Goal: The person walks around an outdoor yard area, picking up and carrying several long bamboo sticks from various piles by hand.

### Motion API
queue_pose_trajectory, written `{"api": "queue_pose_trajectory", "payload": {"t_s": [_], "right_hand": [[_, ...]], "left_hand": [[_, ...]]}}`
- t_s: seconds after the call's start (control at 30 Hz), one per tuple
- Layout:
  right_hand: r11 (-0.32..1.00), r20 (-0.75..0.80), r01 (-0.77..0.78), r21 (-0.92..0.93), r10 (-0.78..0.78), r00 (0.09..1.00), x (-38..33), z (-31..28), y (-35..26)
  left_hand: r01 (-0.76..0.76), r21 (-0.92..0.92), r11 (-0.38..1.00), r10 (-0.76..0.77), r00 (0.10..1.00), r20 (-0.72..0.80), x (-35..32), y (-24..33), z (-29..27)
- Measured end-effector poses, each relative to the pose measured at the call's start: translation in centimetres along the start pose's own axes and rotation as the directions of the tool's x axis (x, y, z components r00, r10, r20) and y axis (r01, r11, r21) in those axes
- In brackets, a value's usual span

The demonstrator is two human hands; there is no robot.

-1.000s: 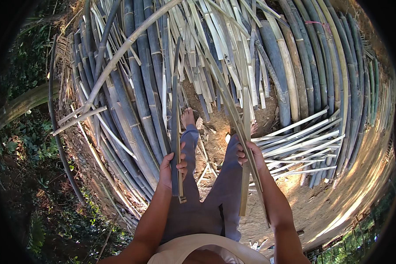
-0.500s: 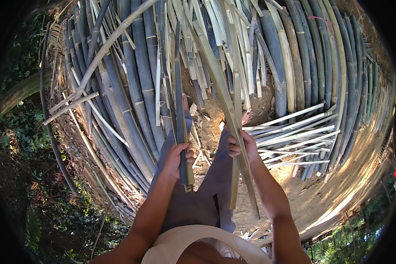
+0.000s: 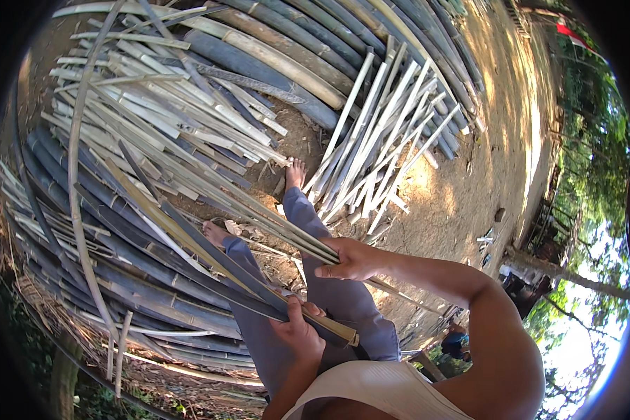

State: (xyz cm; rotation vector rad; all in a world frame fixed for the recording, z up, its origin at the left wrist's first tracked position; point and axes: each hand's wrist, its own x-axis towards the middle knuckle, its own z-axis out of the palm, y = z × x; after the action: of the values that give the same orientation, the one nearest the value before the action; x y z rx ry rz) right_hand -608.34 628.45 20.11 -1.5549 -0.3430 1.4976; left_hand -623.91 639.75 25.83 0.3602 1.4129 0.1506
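Note:
My left hand is closed around several split bamboo strips, some dark-skinned and some yellowish, gripped close to their near ends. They slant away to the far left over my legs. My right hand is wrapped round several thinner, paler bamboo strips. Their far ends run into the heap of split bamboo, and their near ends stick out below my wrist. The two bundles are apart at my hands. Some fingers of each hand are hidden behind the strips.
A heap of pale split bamboo lies at the far left, with whole poles behind it. Dark poles are stacked on the left. Loose pale strips lie beyond my right foot. Bare earth stretches to the right.
My view and body have turned to the right. Both hands keep hold of bamboo strips, which now slant toward the far left. My right elbow has bent outward.

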Motion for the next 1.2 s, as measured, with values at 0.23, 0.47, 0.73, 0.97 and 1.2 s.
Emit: {"api": "queue_pose_trajectory", "payload": {"t_s": [0.23,0.47,0.73,0.97,1.2], "right_hand": [[0.987,-0.249,0.112,0.119,-0.079,0.965,-0.2,-4.5,1.1],[0.885,-0.48,0.194,0.423,0.037,0.876,-3.7,-14.3,2.5],[0.898,-0.742,0.143,0.416,0.244,0.624,-12.7,-20.5,13.3],[0.895,-0.904,0.309,0.322,0.193,0.381,-14.9,-22.9,25.0],[0.908,-0.899,0.165,0.384,0.328,0.29,-8.1,-27.7,34.9]], "left_hand": [[-0.214,0.281,0.936,0.099,0.923,0.371,4.3,-5.3,4.3],[-0.375,0.507,0.776,-0.089,0.731,0.677,7.9,-13.6,9.5],[-0.564,0.619,0.546,-0.285,0.57,0.771,9.9,-27.3,14.9],[-0.758,0.648,0.075,-0.575,0.498,0.649,13.9,-34.4,19.0],[-0.577,0.811,0.101,-0.602,0.613,0.511,22.3,-40.1,21.1]]}}
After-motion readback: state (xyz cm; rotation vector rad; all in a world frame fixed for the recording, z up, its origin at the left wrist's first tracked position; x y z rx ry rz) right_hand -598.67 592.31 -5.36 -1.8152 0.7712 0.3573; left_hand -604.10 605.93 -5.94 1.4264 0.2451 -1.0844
